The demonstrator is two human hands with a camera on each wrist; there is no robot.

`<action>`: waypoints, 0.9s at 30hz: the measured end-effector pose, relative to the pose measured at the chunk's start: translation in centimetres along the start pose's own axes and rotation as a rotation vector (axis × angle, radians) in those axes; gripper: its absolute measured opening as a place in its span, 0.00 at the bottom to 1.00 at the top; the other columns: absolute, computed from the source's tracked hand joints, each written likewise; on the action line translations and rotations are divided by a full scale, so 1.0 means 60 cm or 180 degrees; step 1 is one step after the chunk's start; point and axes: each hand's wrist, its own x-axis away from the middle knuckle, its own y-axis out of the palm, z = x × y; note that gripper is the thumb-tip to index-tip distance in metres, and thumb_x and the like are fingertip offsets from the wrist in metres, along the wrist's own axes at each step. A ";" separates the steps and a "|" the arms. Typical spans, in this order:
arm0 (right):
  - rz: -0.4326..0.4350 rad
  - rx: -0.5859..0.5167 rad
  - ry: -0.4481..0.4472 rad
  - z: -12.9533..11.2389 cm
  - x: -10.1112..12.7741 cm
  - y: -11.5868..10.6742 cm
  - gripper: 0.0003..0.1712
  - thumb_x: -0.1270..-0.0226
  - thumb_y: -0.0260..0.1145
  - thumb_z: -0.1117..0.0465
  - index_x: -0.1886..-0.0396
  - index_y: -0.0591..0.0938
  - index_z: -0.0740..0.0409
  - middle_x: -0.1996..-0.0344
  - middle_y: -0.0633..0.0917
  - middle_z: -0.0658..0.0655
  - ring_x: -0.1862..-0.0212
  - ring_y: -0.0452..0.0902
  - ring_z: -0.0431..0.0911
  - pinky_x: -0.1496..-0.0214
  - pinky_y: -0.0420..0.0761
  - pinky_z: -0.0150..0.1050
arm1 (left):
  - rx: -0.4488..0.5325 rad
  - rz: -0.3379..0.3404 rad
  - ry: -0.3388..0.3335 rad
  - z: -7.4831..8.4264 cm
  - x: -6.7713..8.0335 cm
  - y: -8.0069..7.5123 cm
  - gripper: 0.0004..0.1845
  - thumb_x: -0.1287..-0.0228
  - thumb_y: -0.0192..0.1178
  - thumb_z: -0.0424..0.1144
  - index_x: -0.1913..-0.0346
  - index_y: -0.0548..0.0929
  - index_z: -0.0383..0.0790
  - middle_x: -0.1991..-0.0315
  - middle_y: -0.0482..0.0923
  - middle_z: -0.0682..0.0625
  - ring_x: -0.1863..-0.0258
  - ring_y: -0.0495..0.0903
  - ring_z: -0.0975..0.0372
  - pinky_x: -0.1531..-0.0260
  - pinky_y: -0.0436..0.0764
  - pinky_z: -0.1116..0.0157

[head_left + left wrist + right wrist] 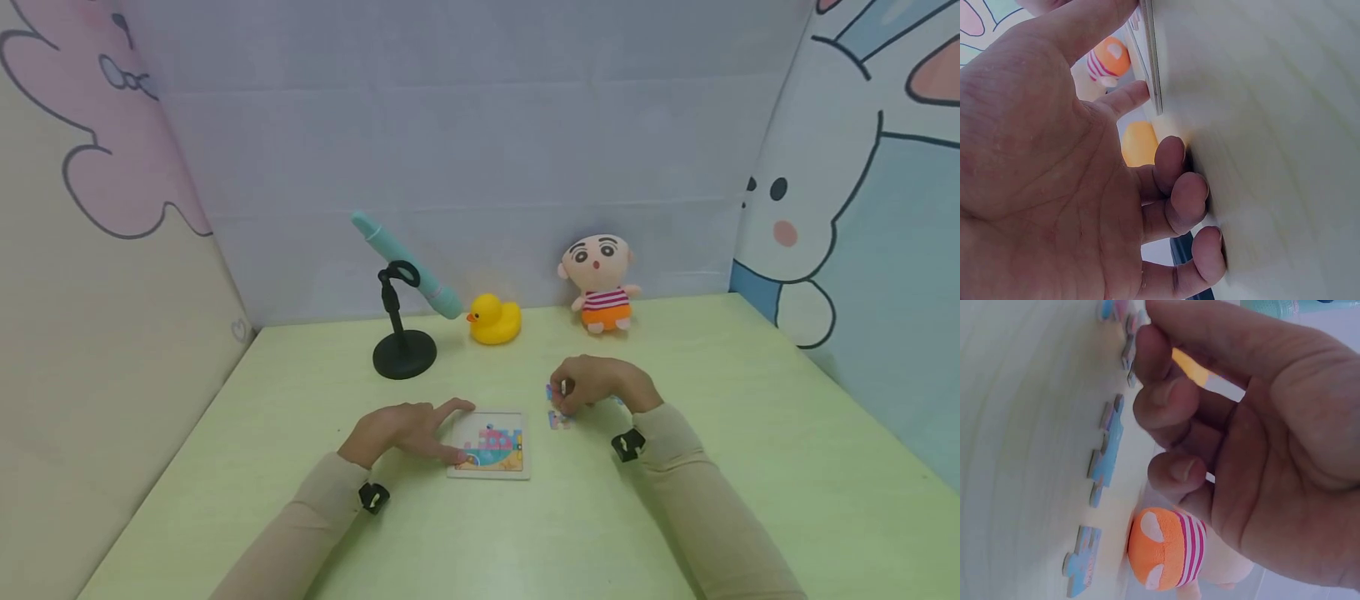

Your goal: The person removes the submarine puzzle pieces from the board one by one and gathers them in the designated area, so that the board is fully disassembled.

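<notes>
A jigsaw puzzle in a white-framed tray (526, 467) lies on the table, its lower part filled with a pink and teal picture. My left hand (408, 429) is spread at the tray's left side, the thumb on its lower left and the index finger at its top edge. The other fingers of that hand (1072, 162) rest on the tabletop, bent a little. To the right of the tray, my right hand (592, 382) pinches a puzzle piece between thumb and fingertips, largely hidden by them. Loose puzzle pieces (559, 420) lie beneath and beside it; more blue pieces (1107, 453) show in the right wrist view.
Behind the tray stand a teal microphone-shaped tube (405, 262) on a black stand (405, 356) and a yellow rubber duck (495, 321). A plush doll (602, 287) with striped top and orange shorts sits against the back wall. Printed side walls flank the table.
</notes>
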 end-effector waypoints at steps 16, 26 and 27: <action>-0.0071 0.0047 -0.0400 -0.059 -0.029 0.034 0.09 0.32 0.68 0.66 0.55 0.82 0.53 0.72 0.82 0.53 0.77 0.78 0.50 0.71 0.78 0.38 | 0.0035 0.0010 -0.0051 0.005 0.003 -0.001 0.43 0.44 0.64 0.70 0.29 0.57 0.68 0.61 0.74 0.48 0.62 0.75 0.56 0.57 0.74 0.55; -0.0134 0.0206 -0.0382 -0.105 -0.050 0.079 0.18 0.34 0.71 0.61 0.47 0.77 0.49 0.70 0.81 0.48 0.68 0.74 0.43 0.63 0.75 0.36 | -0.0012 -0.0035 -0.0050 0.012 0.011 -0.008 0.42 0.42 0.64 0.68 0.28 0.55 0.67 0.61 0.74 0.47 0.62 0.75 0.55 0.57 0.76 0.54; -0.0132 0.0198 -0.0357 -0.107 -0.050 0.082 0.19 0.35 0.72 0.61 0.47 0.77 0.49 0.70 0.80 0.49 0.68 0.74 0.44 0.63 0.75 0.37 | -0.0009 -0.0029 -0.0049 0.012 0.011 -0.007 0.42 0.42 0.64 0.68 0.29 0.56 0.67 0.62 0.74 0.48 0.63 0.75 0.55 0.57 0.76 0.54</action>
